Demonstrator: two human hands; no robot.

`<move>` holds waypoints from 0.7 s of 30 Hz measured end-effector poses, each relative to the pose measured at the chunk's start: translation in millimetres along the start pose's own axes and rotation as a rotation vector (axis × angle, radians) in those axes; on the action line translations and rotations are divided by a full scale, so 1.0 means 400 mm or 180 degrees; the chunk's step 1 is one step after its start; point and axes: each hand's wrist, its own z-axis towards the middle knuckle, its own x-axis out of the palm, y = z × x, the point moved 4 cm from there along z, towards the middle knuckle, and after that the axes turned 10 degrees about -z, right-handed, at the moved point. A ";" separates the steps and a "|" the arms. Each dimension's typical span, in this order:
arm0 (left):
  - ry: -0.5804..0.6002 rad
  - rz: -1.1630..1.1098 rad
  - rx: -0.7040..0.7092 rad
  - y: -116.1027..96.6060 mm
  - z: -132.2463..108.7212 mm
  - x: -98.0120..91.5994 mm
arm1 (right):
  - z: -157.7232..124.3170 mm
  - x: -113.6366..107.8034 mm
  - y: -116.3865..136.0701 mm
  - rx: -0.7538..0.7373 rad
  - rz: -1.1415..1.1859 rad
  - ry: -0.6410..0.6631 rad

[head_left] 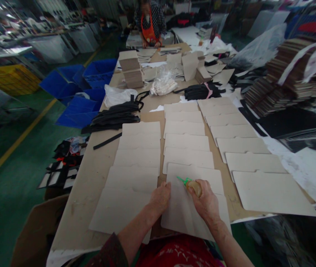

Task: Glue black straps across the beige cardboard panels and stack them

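Observation:
My right hand [206, 202] is closed round a small squeeze bottle [194, 188] with a green nozzle [184, 180]. The nozzle points left and forward, just over a beige cardboard panel [180, 215] in the middle column. At that panel's left edge, my left hand [161, 196] has its fingers curled against the board; the underside of the grip is hidden. To the left lies a column of overlapping panels [138, 178]. Another overlapping column of panels [269, 187] is on the right. Each panel has rounded corners.
Black strap bundles [116, 116] lie at the left edge and farther back. Stacked boards [131, 68] and a clear plastic bag [163, 83] stand beyond. Tall brown stacks [288, 74] flank the right side. Blue crates [74, 81] are on the floor; a person [149, 26] works at the far end.

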 end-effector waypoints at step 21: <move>-0.0786 0.0159 0.0617 -0.002 0.076 -0.057 | 0.043 -0.057 -0.188 0.2045 0.2951 -0.0536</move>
